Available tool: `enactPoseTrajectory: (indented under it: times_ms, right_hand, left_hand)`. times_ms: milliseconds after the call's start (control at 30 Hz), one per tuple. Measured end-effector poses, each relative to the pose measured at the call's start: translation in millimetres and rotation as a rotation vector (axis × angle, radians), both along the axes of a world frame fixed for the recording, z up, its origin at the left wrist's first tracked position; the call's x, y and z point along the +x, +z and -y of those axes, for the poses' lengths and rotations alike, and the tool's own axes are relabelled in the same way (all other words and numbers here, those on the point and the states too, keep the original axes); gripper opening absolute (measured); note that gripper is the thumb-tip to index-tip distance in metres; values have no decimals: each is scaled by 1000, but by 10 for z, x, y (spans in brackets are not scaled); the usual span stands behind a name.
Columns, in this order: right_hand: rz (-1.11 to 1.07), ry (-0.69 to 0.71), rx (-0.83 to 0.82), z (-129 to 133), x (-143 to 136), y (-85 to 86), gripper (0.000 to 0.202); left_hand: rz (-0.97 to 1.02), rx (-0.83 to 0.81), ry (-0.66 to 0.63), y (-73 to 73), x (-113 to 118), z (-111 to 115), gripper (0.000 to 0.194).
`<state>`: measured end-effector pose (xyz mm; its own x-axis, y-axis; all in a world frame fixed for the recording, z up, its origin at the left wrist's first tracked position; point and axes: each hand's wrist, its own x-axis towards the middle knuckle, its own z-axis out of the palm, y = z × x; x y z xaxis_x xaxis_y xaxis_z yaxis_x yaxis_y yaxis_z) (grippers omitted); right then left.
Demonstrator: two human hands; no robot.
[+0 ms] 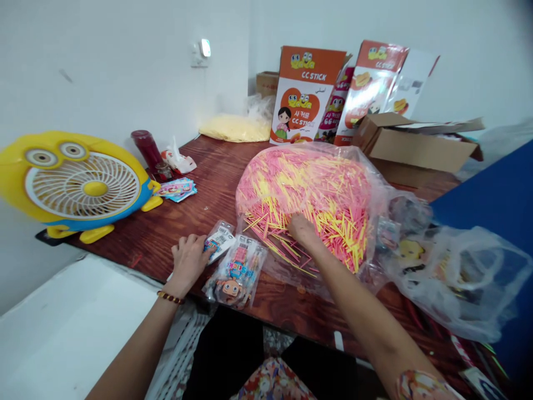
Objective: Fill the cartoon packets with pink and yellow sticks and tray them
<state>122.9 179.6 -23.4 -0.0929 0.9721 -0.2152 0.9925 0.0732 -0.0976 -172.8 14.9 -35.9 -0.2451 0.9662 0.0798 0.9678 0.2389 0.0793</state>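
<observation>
Packet with cartoon face (231, 288) nearest the body, just off the near left edge of the clear bag (378, 179), my landmark; long axis runs away from the body, far end leaning right. At least one there; overlapping film blocks an exact count.

Left hand (189, 262) left of it, fingers bent over a white packet (220, 240), touching; at least one of these, edges overlapped. Whether the fingers clamp it, cannot tell.

Right hand (303, 229) at the bag's near side, fingers down among pink and yellow sticks (339, 214). Tips hidden; cannot tell if closed on any. Key relation: sticks lie all round and beyond those fingers, right hand far nearer than left. Axes mixed; strays at the near left edge slant from far left to near right. Sticks too many to count.

Right of the bag: handled plastic bag (470, 278), one. Left, across the table (212, 194): one yellow fan (95, 189), several overlapping cards (180, 190), one tissue pack (182, 161), one dark red bottle (146, 147). Beyond: one open carton (420, 151), two upright printed boxes (303, 91), one pale yellow sack (233, 129).
</observation>
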Motion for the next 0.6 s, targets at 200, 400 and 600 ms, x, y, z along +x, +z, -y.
enactPoseTrajectory:
  times_ms: [200, 400, 600]
  right_hand:
    - [-26, 89, 59, 116, 151, -12, 33]
    - [-75, 167, 99, 201, 221, 3, 27]
    - [-195, 180, 129, 222, 286, -83, 23]
  left_hand:
    - [37, 7, 29, 26, 10, 7, 47]
    - [-9, 36, 13, 80, 9, -25, 41]
    - [215, 69, 81, 87, -138, -53, 16]
